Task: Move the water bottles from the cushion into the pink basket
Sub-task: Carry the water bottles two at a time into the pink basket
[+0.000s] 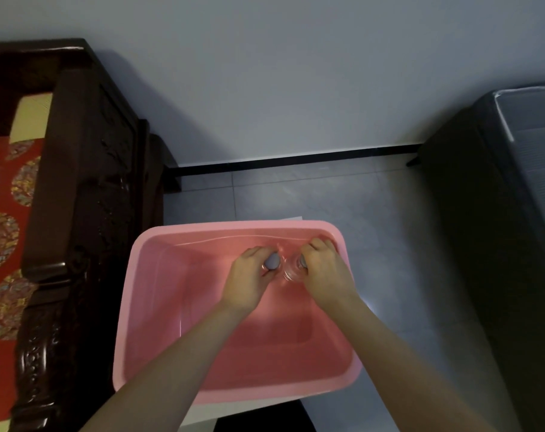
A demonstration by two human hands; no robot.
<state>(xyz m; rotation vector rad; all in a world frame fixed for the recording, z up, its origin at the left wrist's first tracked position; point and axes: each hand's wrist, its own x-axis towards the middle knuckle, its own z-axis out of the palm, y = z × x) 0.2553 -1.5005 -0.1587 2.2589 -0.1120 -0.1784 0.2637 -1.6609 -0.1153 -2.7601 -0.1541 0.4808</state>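
Two water bottles are held inside the pink basket, at the point of being set down.

The tiled floor is taken up on the left by a dark carved wooden seat, on which the red patterned cushion is laid; no bottle is seen on the part of it in view. The basket is stood on the floor just beside the seat. Near the basket's far edge the left hand is curled round the top of the left bottle, and the right hand round the right bottle, with the bottles just beside each other. The placing step is judged to be in hand. For the next move, both grips must be loosened without the bottles being tipped, and the hands lifted out.
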